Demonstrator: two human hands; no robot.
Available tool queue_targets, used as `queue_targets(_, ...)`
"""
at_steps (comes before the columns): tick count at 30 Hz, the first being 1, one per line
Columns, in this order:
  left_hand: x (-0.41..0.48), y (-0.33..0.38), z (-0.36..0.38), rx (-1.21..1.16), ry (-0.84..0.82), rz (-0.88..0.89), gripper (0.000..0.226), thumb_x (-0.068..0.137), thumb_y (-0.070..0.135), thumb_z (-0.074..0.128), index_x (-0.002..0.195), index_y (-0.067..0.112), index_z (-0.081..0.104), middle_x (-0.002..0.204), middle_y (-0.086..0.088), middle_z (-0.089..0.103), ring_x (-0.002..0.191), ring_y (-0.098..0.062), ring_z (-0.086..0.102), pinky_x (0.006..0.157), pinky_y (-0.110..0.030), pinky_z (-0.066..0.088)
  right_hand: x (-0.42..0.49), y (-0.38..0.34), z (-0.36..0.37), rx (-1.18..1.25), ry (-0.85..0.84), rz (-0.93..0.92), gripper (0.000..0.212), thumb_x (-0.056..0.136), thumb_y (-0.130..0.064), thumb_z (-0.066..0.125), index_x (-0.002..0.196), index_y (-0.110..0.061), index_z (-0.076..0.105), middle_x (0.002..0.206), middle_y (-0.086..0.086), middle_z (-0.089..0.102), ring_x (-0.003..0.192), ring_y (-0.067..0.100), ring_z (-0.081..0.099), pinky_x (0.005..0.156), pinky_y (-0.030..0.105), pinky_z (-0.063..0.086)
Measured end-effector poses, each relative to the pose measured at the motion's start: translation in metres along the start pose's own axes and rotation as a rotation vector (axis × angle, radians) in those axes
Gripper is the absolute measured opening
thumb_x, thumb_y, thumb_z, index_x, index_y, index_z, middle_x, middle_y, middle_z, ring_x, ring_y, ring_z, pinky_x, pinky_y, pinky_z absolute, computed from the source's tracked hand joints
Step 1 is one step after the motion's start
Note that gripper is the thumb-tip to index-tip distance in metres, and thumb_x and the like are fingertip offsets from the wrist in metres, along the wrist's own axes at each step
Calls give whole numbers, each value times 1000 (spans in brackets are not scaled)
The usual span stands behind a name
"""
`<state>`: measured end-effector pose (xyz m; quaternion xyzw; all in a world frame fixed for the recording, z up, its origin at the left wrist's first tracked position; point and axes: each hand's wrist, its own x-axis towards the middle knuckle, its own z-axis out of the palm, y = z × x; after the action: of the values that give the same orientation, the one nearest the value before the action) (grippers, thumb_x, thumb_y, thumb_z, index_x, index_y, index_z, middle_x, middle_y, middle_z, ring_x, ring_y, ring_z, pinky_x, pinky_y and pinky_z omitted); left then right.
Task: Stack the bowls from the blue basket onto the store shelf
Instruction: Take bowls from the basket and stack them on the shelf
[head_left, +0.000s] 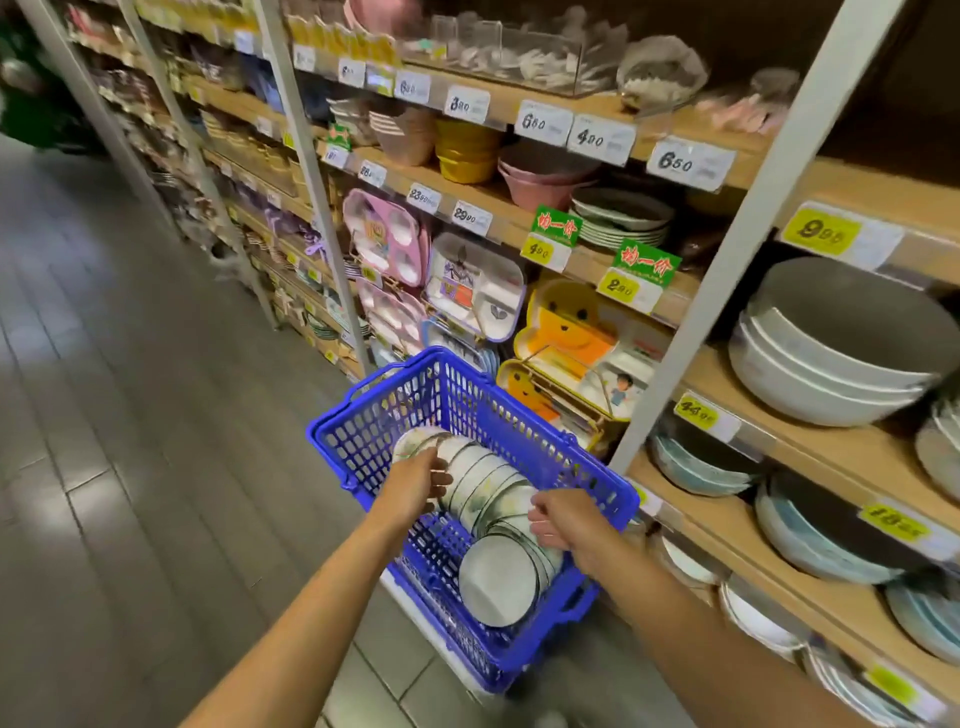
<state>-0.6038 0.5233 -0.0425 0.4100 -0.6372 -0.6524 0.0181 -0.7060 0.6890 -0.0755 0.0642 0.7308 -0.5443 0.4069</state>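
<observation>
A blue plastic basket (519, 415) stands in the aisle beside the store shelf (810, 447). Inside it a row of white bowls (488, 483) with dark rims lies on its side, and the nearest bowl (498, 579) shows its white underside. My left hand (415, 486) reaches into the basket and its fingers curl round the far end of the row. My right hand (563, 522) grips the near part of the row from the right. The bowls lie low in the basket.
Wooden shelves with white uprights (727, 260) run along the right, with large grey and white bowls (831, 358), plates and yellow price tags (818, 231). Children's divided trays (470, 288) hang behind the basket. Grey floor tiles (130, 415) stretch to the left.
</observation>
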Motion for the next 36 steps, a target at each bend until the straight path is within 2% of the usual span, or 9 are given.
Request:
queue_targets(7, 67, -27, 14, 284, -89, -134, 24, 101, 21, 36, 87, 13, 54, 84, -9, 58, 63, -15, 41, 55, -29, 29, 76, 51, 20, 83, 100, 319, 28, 90, -18, 51, 69, -21, 32, 68, -1, 33, 54, 13, 31, 42, 20, 32)
queue_targets(11, 100, -28, 11, 457, -152, -187, 24, 99, 22, 39, 82, 12, 55, 76, -7, 51, 65, -17, 40, 61, -30, 29, 117, 71, 33, 31, 147, 338, 9, 95, -17, 51, 102, -12, 54, 98, 2, 46, 86, 20, 48, 89, 30, 43)
queue_targets(14, 130, -25, 12, 554, -201, -214, 28, 98, 27, 41, 86, 8, 57, 78, -12, 53, 68, -18, 41, 67, -32, 29, 133, 78, 34, -83, 186, 326, 27, 99, -13, 43, 73, -20, 40, 83, 0, 42, 70, 13, 42, 69, 25, 40)
queue_targets(17, 155, -25, 21, 679, -301, -205, 21, 99, 18, 43, 86, 10, 57, 83, -8, 52, 79, -20, 47, 70, -25, 34, 137, 87, 35, -105, 259, 399, 13, 99, -14, 41, 96, -14, 54, 107, 13, 50, 89, 23, 47, 80, 28, 35)
queue_targets(21, 190, -32, 36, 861, -471, -150, 32, 96, 10, 46, 65, 12, 54, 65, -3, 53, 62, -16, 47, 54, -21, 35, 138, 98, 39, -108, 309, 473, 15, 99, -18, 40, 89, -13, 50, 71, 6, 40, 59, 16, 38, 53, 26, 32)
queue_targets(25, 214, -52, 55, 1010, -683, -114, 35, 102, 26, 43, 100, 2, 69, 99, -18, 69, 93, -25, 65, 82, -31, 48, 130, 107, 47, -31, 343, 477, 36, 100, -13, 42, 131, 0, 53, 131, 22, 55, 106, 24, 55, 71, 20, 43)
queue_targets(27, 220, -65, 62, 1190, -833, -69, 29, 100, 23, 44, 101, 4, 66, 102, -17, 63, 95, -25, 61, 87, -36, 46, 126, 108, 58, -13, 403, 518, 38, 100, -16, 40, 132, 0, 52, 136, 19, 53, 117, 27, 54, 88, 27, 42)
queue_targets(30, 223, -95, 59, 1211, -968, -135, 22, 96, 20, 49, 85, 5, 61, 82, -6, 57, 71, -13, 47, 68, -29, 37, 126, 111, 76, -100, 471, 546, 38, 100, -13, 38, 133, 0, 51, 136, 20, 51, 127, 33, 47, 102, 32, 38)
queue_targets(36, 231, -140, 69, 1166, -1023, -301, 25, 93, 10, 51, 109, -5, 64, 113, -18, 65, 97, -23, 60, 76, -32, 44, 133, 119, 97, -303, 552, 623, 46, 98, -16, 35, 139, 6, 38, 145, 21, 39, 130, 33, 38, 109, 36, 30)
